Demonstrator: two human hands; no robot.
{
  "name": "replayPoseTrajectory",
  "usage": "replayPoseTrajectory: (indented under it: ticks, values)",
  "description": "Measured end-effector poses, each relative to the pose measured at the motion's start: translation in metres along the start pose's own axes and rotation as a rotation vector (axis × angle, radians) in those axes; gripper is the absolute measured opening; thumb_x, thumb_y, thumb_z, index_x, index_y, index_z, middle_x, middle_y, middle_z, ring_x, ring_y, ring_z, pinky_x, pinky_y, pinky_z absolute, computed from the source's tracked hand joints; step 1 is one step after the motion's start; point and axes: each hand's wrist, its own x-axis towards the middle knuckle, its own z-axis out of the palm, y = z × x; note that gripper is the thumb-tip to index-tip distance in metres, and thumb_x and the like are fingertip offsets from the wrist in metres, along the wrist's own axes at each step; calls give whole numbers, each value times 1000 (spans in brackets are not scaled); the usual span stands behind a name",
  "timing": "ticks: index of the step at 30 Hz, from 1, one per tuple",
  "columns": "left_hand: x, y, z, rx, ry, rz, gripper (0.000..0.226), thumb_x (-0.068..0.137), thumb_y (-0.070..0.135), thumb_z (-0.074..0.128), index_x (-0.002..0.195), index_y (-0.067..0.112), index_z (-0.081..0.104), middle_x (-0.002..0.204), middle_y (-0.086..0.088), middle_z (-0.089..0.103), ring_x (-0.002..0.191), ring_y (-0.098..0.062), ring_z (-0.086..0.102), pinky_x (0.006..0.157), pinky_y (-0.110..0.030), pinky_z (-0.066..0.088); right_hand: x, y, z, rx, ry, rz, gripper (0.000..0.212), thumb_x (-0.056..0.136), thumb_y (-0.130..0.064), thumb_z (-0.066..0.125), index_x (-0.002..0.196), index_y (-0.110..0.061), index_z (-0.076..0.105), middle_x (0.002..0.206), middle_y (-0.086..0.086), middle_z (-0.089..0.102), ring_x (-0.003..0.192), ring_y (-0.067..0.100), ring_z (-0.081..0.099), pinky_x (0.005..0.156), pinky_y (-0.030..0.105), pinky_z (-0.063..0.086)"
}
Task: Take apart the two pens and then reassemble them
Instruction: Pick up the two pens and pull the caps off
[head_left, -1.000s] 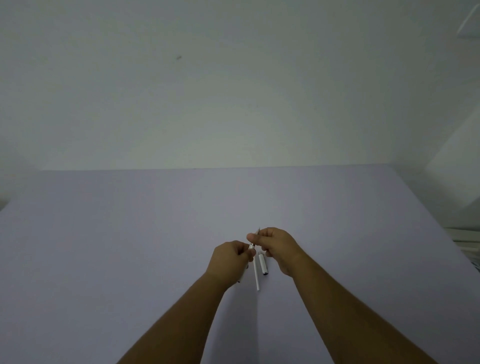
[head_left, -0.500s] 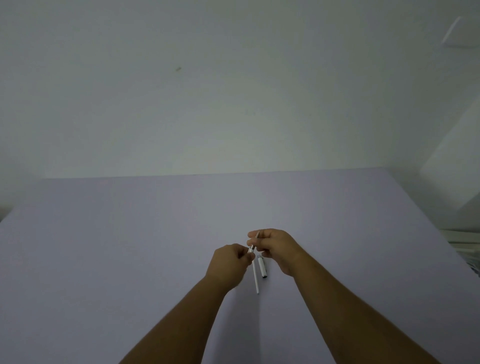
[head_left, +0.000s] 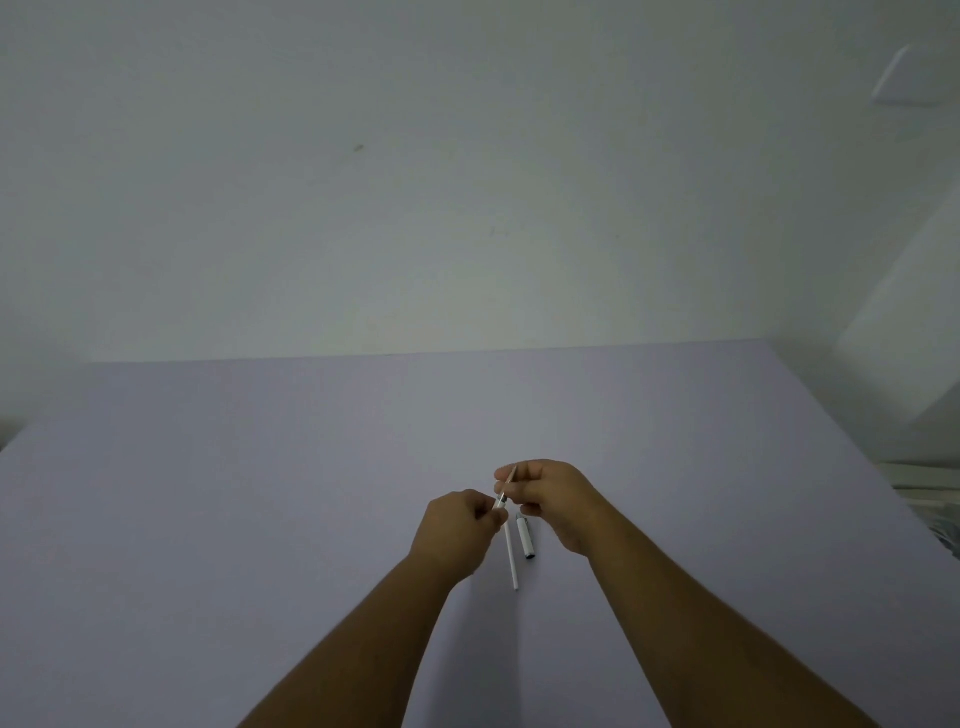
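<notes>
My left hand (head_left: 460, 525) and my right hand (head_left: 550, 496) meet above the lilac table (head_left: 260, 493). Between their fingertips I hold a slim white pen (head_left: 505, 493), tilted up and away; the right fingers pinch its upper end, the left fingers pinch its lower part, most of which is hidden in the fist. Below the hands two parts lie on the table: a long thin white tube (head_left: 511, 558) and, just to its right, a short white cap (head_left: 524, 538) with a dark end.
The table's far edge meets a plain pale wall (head_left: 467, 208). At the far right edge, beyond the table, lies some white and patterned clutter (head_left: 930, 488).
Both hands stay together on the pen with only small finger shifts. The left hand sits slightly lower. The tube and cap on the table have not moved.
</notes>
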Motion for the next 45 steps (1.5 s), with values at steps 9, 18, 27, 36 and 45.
replayPoseTrajectory:
  ticks: [9, 18, 27, 36, 45]
  values:
    - [0, -3, 1, -7, 17, 2, 26, 90, 32, 54, 92, 11, 69, 77, -2, 66, 70, -17, 60, 68, -28, 49, 0, -1, 4, -9, 3, -1, 12, 81, -14, 66, 84, -26, 69, 95, 2, 70, 87, 14, 60, 72, 24, 48]
    - [0, -5, 1, -7, 20, 0, 27, 90, 33, 53, 92, 11, 69, 76, -2, 65, 70, -17, 59, 66, -30, 51, 1, -2, 5, 6, 4, 9, 15, 82, -11, 65, 87, -24, 69, 90, -1, 70, 82, 11, 60, 72, 25, 47]
    - [-1, -6, 1, 1, 16, 2, 27, 90, 33, 53, 91, 12, 69, 74, -1, 64, 65, -16, 58, 64, -29, 50, 0, -4, 7, -11, 14, 18, 17, 81, -13, 63, 88, -27, 68, 94, -1, 70, 88, 14, 61, 73, 25, 46]
    - [-4, -7, -1, -14, 15, -3, 26, 90, 32, 53, 90, 12, 69, 75, -2, 65, 67, -16, 59, 65, -31, 51, -4, -6, 9, -26, 39, 38, 14, 80, -19, 66, 93, -25, 69, 97, 0, 70, 85, 12, 59, 72, 25, 45]
    - [-7, -8, -1, -50, -24, -35, 23, 90, 33, 53, 85, 16, 67, 69, 3, 62, 59, -12, 56, 54, -24, 49, -9, -9, 10, -1, 74, 23, 22, 86, -8, 56, 85, -26, 69, 86, -7, 71, 76, 10, 55, 71, 25, 45]
